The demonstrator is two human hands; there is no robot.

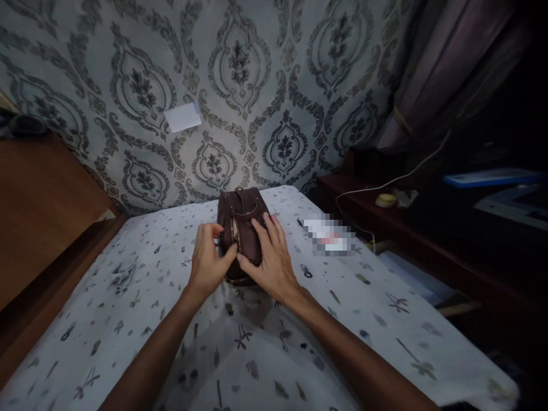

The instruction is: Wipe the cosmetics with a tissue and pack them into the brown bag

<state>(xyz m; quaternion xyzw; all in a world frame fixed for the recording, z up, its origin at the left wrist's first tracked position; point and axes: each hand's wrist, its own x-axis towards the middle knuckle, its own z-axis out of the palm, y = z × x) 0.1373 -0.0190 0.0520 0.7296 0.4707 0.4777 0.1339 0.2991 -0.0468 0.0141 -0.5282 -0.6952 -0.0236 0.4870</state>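
Note:
A dark brown bag [252, 242] with a top handle and a zipper stands on the white patterned sheet. The zipper is partly open near the handle, and a light lining shows. At the bag's left side my left hand [209, 257] grips its edge by the zipper, thumb and fingers bent around it. My right hand [274, 257] lies on the bag's right side with its fingers spread, its thumb near my left thumb. The zipper pull cannot be made out.
To the right of the bag lies a blurred-out phone-like object [327, 234]. A dark red shelf [363, 200] with a cable and a small yellow item borders the right side. A wooden board [51, 200] stands at left; patterned wall behind.

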